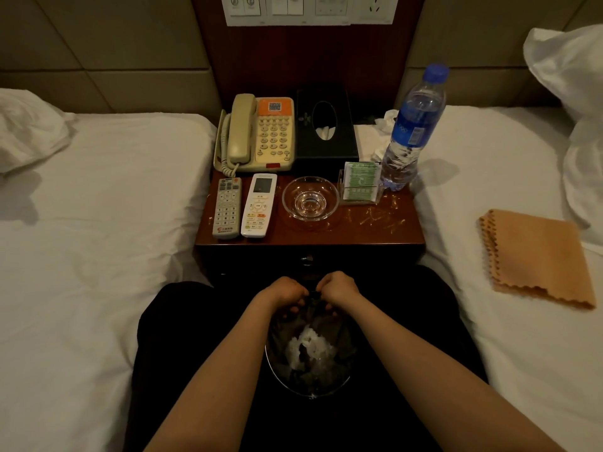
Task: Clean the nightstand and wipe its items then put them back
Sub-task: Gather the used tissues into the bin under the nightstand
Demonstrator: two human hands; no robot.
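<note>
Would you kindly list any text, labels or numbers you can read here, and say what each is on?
Nothing can be quoted with certainty.
Telephone: a square code sticker and keypad digits, too blurred.
Grey remote and white remote: button markings and a logo, too small.
Water bottle: blue label print, illegible.
Green card in its clear holder: white print, unreadable.
Tissue box: faint emblem, unreadable.

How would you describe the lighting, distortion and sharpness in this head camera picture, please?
Head view: dim and warm overall, with the floor around the bin almost black; the water bottle leans and the bed edges splay, as wide-angle lenses do; the switch panel is washed out; both hands look slightly soft.
</note>
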